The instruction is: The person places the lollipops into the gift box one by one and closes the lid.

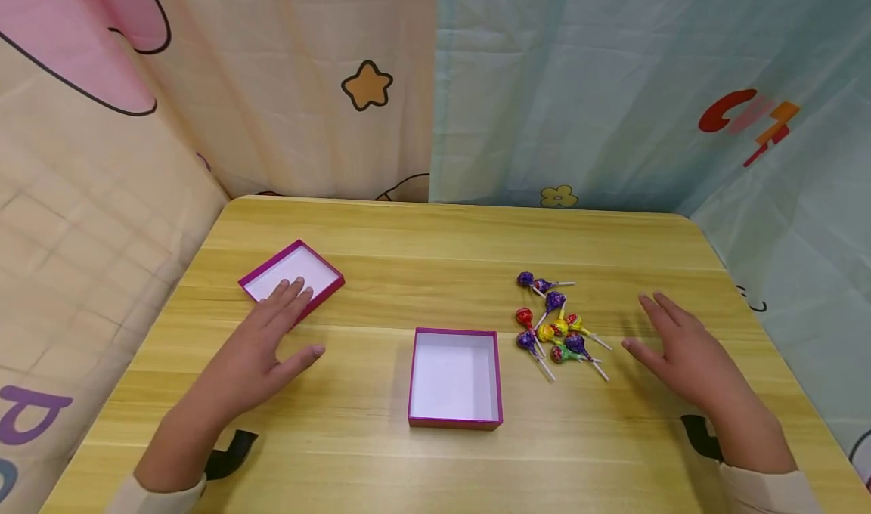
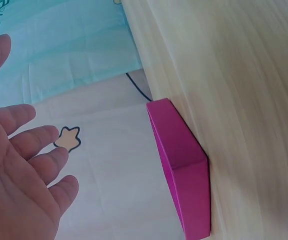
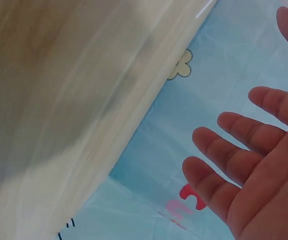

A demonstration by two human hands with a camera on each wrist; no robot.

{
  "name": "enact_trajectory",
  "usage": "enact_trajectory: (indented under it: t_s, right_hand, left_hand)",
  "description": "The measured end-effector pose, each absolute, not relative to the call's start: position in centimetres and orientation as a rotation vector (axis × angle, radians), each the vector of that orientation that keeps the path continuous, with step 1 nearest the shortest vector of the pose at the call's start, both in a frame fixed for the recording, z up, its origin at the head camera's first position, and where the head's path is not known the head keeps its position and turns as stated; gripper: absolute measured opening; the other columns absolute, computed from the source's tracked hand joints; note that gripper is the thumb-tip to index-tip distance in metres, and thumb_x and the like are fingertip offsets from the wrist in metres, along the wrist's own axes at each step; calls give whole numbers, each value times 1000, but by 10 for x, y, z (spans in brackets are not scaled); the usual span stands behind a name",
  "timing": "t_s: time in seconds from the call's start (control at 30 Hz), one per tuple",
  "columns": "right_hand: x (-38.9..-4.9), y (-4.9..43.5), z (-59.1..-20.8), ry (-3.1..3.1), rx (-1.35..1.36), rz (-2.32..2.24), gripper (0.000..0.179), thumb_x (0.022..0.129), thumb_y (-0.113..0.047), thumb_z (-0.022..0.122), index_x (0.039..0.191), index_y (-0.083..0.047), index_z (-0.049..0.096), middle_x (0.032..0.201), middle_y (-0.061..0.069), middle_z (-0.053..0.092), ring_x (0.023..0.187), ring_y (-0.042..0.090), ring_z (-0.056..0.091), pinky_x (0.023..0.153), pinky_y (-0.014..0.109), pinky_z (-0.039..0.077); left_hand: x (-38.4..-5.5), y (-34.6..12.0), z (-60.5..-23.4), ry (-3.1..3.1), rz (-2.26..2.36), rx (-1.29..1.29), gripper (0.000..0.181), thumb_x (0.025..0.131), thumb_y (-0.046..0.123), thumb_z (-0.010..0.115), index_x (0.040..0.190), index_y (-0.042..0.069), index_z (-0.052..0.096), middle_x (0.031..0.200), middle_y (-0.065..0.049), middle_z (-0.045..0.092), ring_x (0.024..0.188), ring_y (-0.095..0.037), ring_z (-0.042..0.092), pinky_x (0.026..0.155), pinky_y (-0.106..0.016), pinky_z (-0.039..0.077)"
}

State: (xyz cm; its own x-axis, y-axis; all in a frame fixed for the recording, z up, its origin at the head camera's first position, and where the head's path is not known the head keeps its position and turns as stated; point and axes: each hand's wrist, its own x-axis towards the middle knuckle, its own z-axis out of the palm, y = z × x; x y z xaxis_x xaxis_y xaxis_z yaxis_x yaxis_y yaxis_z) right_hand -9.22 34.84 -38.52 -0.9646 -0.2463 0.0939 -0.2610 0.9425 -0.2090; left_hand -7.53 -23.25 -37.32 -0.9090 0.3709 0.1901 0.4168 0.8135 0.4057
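Note:
My left hand (image 1: 255, 355) hovers at the left with fingers extended, overlapping the near side of a shallow magenta box lid (image 1: 320, 270) with a white inside. In the left wrist view the palm is apart from the magenta lid (image 2: 189, 165). At the right, my right hand (image 1: 690, 351) is held above the table with straight, spread fingers and nothing in it. To its left lies a loose pile of wrapped lollipops (image 1: 555, 301) in purple, red, yellow and green. Between the hands stands a square magenta box (image 1: 454, 378), its white inside bare.
Everything stands on a light wooden table (image 1: 381, 272) with rounded far corners. Printed curtains (image 1: 578, 83) hang close behind and along both sides. A black strap (image 1: 231, 456) shows under the left wrist, another strap (image 1: 701, 437) by the right.

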Motion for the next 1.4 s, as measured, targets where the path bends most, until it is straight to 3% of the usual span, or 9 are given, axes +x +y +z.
enact_trajectory:
  t_s: [0.27,0.57,0.77,0.87,1.0,1.1,1.23,1.4]
  right_hand:
    - [-92,346,-383,-3088,349,692,75,96,-37,66,147,8,36,146,36,36,129,58,36,93,73,36]
    - [-93,342,-385,-3041,348,869,64,96,-29,68,142,8,43,139,32,46,122,50,45,90,69,41]
    - [-95,342,-389,-3003,354,960,58,95,-22,69,140,7,47,132,31,53,118,47,49,88,66,42]
    - [-96,341,-391,-2996,352,975,55,96,-22,68,139,6,49,130,29,55,117,45,51,88,62,44]
    - [-97,340,-392,-2989,352,944,52,96,-23,69,137,4,52,128,26,59,116,41,53,88,40,46]
    - [-99,338,-393,-2986,357,950,51,95,-20,70,136,5,52,125,25,60,113,42,55,87,41,47]
    - [-102,336,-395,-3004,365,977,51,94,-18,70,136,7,52,122,26,61,109,44,58,86,60,46]
    - [-106,334,-396,-3043,365,956,49,95,-21,69,134,6,55,120,23,63,107,40,60,90,60,47]
  left_hand:
    - [-69,-223,-370,-2871,-811,-675,79,94,37,69,157,13,29,162,-12,25,149,-32,19,112,-59,29]
    - [-70,-217,-374,-2847,-905,-713,77,95,33,69,157,13,29,162,-6,26,149,-26,22,116,-43,28]
    - [-72,-211,-372,-2844,-936,-726,75,93,35,70,156,13,34,160,-4,31,148,-25,23,111,-54,32]
    - [-72,-207,-371,-2840,-957,-742,76,92,35,71,156,15,35,160,-3,31,148,-24,24,110,-56,33]
    - [-73,-203,-371,-2831,-975,-769,77,91,35,73,155,14,36,160,-3,31,148,-24,25,111,-54,33]
    - [-73,-199,-373,-2838,-994,-787,77,91,37,73,154,13,37,159,-4,33,147,-24,27,110,-54,34]
    - [-74,-191,-375,-2867,-1019,-831,78,91,45,71,154,14,37,159,-2,33,147,-25,26,110,-55,35]
    - [-73,-180,-377,-2886,-1033,-876,81,90,54,68,155,17,36,160,2,31,148,-23,24,111,-53,33]
